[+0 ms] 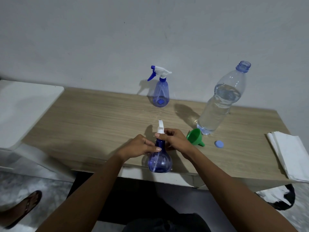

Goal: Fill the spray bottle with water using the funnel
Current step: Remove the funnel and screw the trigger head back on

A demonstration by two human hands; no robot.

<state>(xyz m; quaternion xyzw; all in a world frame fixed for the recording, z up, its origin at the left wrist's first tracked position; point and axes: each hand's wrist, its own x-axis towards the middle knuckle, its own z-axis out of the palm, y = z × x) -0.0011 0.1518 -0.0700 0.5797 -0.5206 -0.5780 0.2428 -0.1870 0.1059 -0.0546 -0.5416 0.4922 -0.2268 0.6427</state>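
The left hand (140, 146) gripped the near spray bottle (160, 162); the right hand (175, 139) pinched its trigger head (160, 128); the green funnel (194, 136) lay unused, filling seemingly not begun.

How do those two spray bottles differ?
The near spray bottle is gripped by the left hand and right hand at the table's front edge; the far spray bottle stands alone by the wall. The near one looks rounder, the far one tapered. Both are blue, see-through, white-headed.
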